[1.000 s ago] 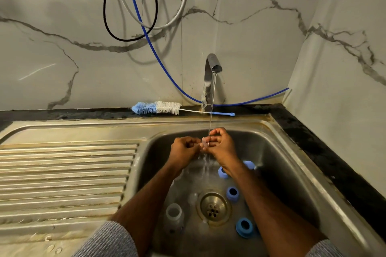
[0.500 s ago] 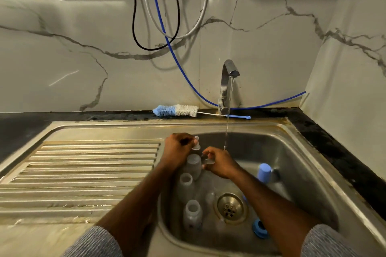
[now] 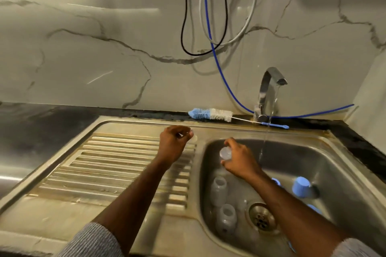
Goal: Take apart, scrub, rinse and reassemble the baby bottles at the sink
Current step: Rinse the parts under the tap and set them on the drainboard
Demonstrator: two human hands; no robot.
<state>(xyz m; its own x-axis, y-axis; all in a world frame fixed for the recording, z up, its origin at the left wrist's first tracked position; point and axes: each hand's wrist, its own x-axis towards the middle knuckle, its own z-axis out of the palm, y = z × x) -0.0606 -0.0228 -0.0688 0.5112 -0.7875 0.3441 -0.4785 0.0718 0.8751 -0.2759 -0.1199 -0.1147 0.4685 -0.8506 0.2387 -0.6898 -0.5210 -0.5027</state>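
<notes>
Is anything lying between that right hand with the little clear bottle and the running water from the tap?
Nothing visible does. The right hand grips a small clear plastic bottle just left of the thin water stream from the chrome tap, with only open air between. The other clear bottles stand lower in the steel sink basin.

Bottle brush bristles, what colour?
Blue at the tip, white behind, on the bottle brush; head view.

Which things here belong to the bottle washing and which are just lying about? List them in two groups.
Belongs to the job:
- left hand pinching a small clear teat
- right hand gripping a clear plastic piece
- clear plastic baby bottles
- blue plastic caps
- blue and white bottle brush
- chrome tap, running

Just lying about:
- black cable
- grey hose
- blue tube
</notes>
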